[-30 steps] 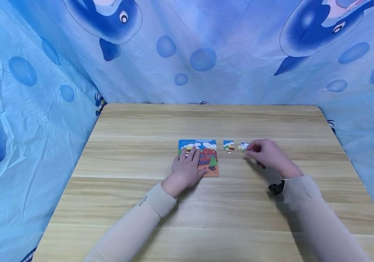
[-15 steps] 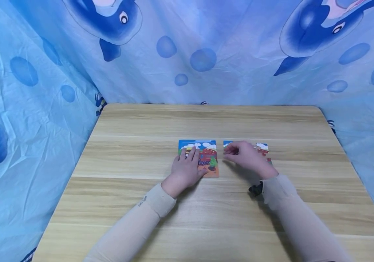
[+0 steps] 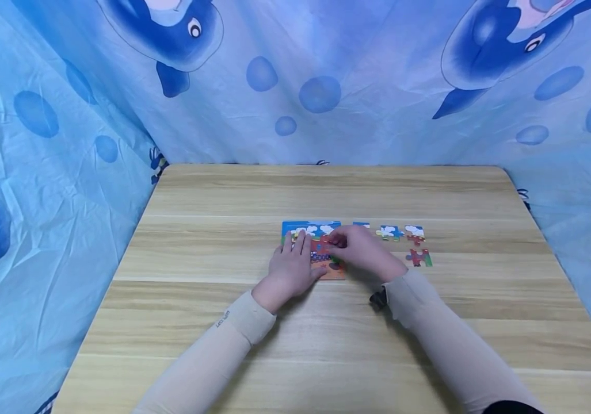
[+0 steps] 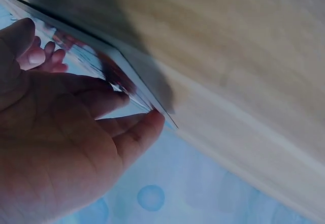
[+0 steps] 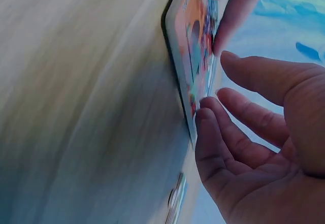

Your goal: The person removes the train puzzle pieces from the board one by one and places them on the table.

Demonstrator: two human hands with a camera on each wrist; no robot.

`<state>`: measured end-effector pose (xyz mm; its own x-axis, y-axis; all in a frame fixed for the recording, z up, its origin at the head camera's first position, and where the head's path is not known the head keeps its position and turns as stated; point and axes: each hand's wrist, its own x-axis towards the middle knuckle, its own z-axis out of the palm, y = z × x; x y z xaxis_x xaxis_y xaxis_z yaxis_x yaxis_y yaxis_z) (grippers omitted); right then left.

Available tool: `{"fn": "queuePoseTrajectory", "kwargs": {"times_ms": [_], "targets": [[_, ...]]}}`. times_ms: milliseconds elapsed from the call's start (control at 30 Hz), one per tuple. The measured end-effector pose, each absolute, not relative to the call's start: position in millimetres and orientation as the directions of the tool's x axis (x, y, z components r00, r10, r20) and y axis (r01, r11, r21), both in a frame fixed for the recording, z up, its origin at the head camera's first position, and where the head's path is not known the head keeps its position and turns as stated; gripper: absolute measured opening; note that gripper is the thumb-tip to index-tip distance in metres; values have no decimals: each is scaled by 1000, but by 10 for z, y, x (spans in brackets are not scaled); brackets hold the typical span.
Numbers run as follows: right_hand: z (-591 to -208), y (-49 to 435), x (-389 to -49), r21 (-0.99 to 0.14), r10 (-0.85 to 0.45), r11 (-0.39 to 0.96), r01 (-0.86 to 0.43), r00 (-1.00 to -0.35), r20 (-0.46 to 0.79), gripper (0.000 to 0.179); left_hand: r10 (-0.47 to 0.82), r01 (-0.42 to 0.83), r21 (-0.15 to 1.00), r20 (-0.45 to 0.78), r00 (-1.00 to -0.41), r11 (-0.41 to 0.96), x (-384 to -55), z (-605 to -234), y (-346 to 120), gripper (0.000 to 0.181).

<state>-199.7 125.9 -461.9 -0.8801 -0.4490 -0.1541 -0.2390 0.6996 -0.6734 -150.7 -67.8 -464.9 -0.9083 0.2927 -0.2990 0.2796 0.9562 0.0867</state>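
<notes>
Puzzle board (image 3: 321,258) red, blue, orange; curtain (image 3: 373,75) blue-spotted; table (image 3: 321,339) wood-grained.

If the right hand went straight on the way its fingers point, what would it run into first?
Probably the left hand, whose fingers rest on the puzzle board just ahead of the right hand. The right fingertips' height above the board is hard to judge.

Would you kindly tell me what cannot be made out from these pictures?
- Head: the lower left of the puzzle, covered by the left hand.
- Head: the lower part of the leftmost loose piece, behind the right hand; whether that hand pinches anything, hidden by its own fingers.
- Left wrist: the puzzle's printed picture, blurred and seen nearly edge-on.
</notes>
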Motion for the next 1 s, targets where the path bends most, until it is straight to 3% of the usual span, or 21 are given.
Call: {"fn": "queuePoseTrajectory", "kwargs": {"times_ms": [200, 533, 1000], "targets": [[-4612, 1131, -2009, -678, -465, 696, -237, -868, -173, 25, 300, 284, 98, -290, -909, 954, -1530, -4649, -796, 97], [-4565, 977, -2032, -577, -431, 780, -243, -877, -213, 26, 265, 238, 120, -326, -907, 964, -1533, -4632, -885, 98], [-4602, 899, -2065, -589, -389, 784, -195, -894, -222, 19, 260, 232, 124, -320, -911, 965, -1505, -4605, -882, 94]]}}
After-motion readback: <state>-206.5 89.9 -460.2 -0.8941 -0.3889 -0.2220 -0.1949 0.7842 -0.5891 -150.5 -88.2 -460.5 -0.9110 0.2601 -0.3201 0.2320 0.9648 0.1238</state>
